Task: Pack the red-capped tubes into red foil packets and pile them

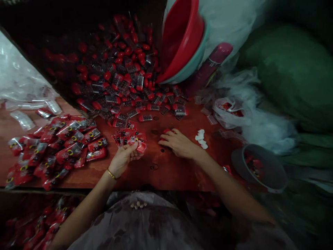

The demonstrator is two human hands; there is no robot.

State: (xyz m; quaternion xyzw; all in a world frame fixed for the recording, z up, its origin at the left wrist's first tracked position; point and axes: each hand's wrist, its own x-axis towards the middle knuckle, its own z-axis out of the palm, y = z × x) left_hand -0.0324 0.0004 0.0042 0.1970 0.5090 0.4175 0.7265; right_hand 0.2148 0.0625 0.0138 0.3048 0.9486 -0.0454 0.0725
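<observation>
My left hand (126, 156), with a gold bangle at the wrist, pinches a red printed plastic packet (141, 146) between thumb and fingers. Just beyond it lies a small stack of similar flat red packets (122, 136) on the table. To the right, my right hand (177, 142) rests low over the tabletop with its fingers curled over a small red piece (166, 131), mostly hidden beneath them. In front of both hands spreads a heap of small clear containers with red caps (140, 83), dark dots showing on their sides.
A pile of filled red packets (57, 149) covers the left of the reddish table (177, 177). Nested red and teal basins (182, 41) and a pink bottle (215, 57) stand behind. White pieces (201, 139), a plastic bag (226, 114) and a grey tub (278, 189) lie right.
</observation>
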